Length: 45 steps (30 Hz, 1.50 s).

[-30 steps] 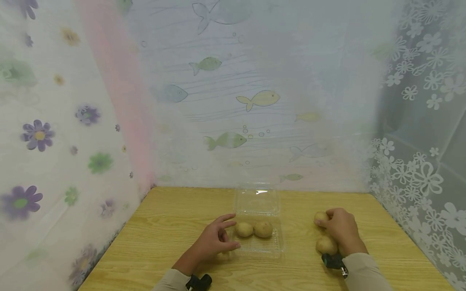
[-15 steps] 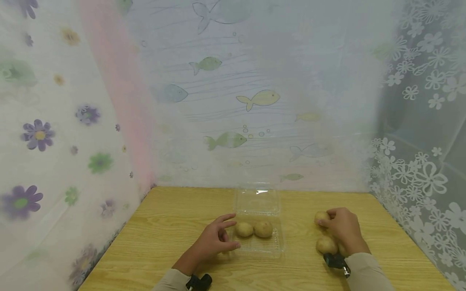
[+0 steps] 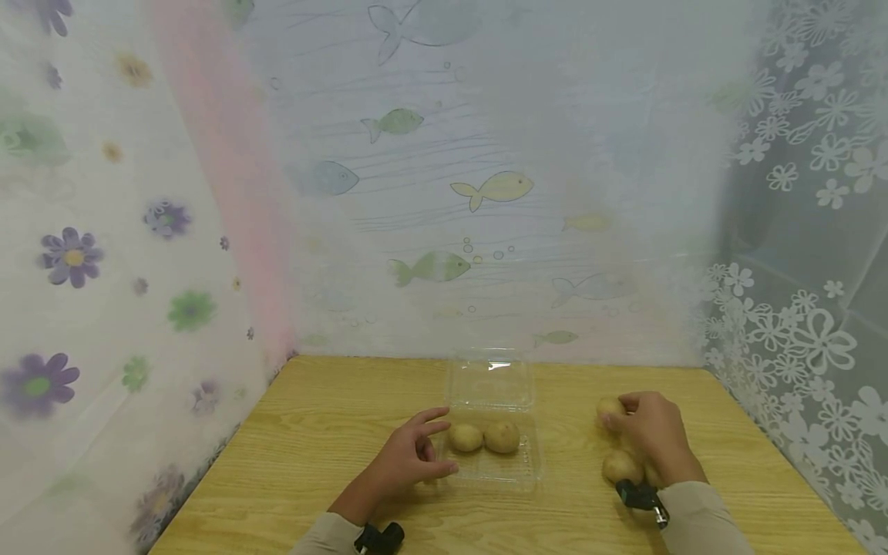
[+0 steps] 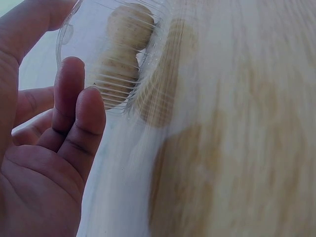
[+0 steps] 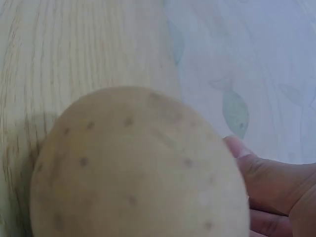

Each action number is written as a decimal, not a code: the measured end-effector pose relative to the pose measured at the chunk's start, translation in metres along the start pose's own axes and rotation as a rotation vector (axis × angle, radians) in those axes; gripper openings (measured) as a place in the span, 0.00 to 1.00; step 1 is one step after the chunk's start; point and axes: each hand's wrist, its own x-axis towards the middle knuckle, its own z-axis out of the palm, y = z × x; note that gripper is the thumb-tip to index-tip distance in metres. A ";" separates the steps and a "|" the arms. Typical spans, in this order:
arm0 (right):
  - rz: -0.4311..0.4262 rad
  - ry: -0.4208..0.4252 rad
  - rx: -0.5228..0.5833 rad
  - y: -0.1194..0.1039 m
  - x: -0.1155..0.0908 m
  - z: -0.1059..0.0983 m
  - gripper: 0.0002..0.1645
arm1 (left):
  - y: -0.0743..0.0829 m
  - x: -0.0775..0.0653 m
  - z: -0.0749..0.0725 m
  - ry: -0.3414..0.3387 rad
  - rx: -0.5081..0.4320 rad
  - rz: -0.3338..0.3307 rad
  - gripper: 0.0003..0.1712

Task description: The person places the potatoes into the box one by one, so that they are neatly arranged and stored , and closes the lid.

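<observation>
In the head view, my right hand [image 3: 655, 432] holds a round tan potato [image 3: 609, 412] between thumb and fingers at the table's right side. Just in front of it lies another potato [image 3: 622, 467], with part of one more showing beside my wrist. A nearer potato [image 5: 138, 168] fills much of the right wrist view. My left hand [image 3: 409, 455] rests at the left edge of a clear plastic clamshell box [image 3: 496, 476], thumb and fingers spread and relaxed. Inside sit two potatoes, a smaller one [image 3: 466, 438] and a larger one [image 3: 502, 437].
The box's transparent lid [image 3: 489, 383] stands raised at the back. A wood-grain table [image 3: 333, 401] lies beneath everything. Behind it hangs a fish-print curtain [image 3: 499, 231], with a flower-print curtain [image 3: 125, 308] at the left and a white-flowered sheet [image 3: 784, 339] at the right.
My right hand and the potato it holds have shifted slightly away from me toward the back. The left hand, box and its potatoes have stayed put.
</observation>
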 end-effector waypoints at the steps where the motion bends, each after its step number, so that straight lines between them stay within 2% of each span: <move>1: -0.005 0.005 -0.001 -0.001 0.000 -0.001 0.42 | 0.000 0.000 0.000 -0.001 -0.001 0.001 0.48; 15: -0.048 0.008 -0.010 -0.022 -0.006 -0.007 0.43 | 0.001 -0.001 0.000 -0.004 -0.003 0.003 0.49; 30: -0.130 -0.024 0.045 -0.031 -0.024 -0.021 0.41 | 0.028 -0.027 0.031 0.049 0.019 -0.026 0.49; 45: -0.249 -0.015 0.113 -0.041 -0.043 -0.028 0.36 | 0.062 -0.044 0.050 0.074 0.037 -0.071 0.52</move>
